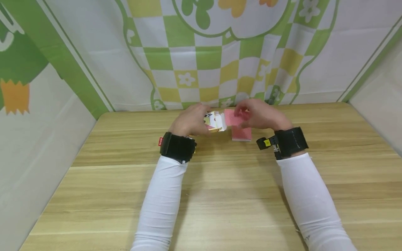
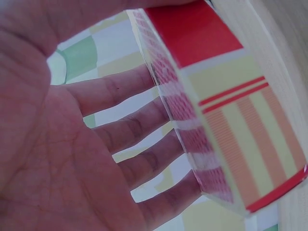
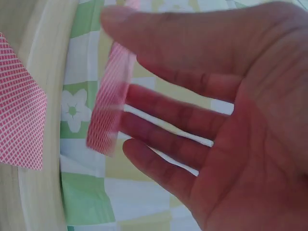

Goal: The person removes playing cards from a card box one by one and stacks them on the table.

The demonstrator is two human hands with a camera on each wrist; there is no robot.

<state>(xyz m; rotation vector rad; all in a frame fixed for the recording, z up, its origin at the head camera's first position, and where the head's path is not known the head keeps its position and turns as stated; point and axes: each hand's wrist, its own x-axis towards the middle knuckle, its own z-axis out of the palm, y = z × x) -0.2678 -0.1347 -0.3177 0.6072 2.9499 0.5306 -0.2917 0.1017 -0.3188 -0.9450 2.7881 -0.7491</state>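
Note:
My left hand (image 1: 191, 120) holds a playing-card box (image 1: 212, 121) between thumb and fingers, its white flap (image 1: 223, 122) standing open on the right. An ace is printed on the box's face. In the left wrist view, the box (image 2: 236, 110) shows red, cream and orange stripes, with the fingertips against its pink patterned side. Just right of the flap, my right hand (image 1: 263, 114) pinches red-backed playing cards (image 1: 230, 118). The right wrist view shows these cards (image 3: 107, 120) nearly edge-on between thumb and fingers. Below that hand, a stack of red-backed cards (image 1: 241, 134) lies on the table.
The wood-grain table (image 1: 216, 195) runs back to a green, yellow and white checked cloth (image 1: 210, 59) hanging close behind the hands. White walls (image 1: 37, 150) flank both sides. Each wrist wears a black strap (image 1: 178, 147) with a small camera.

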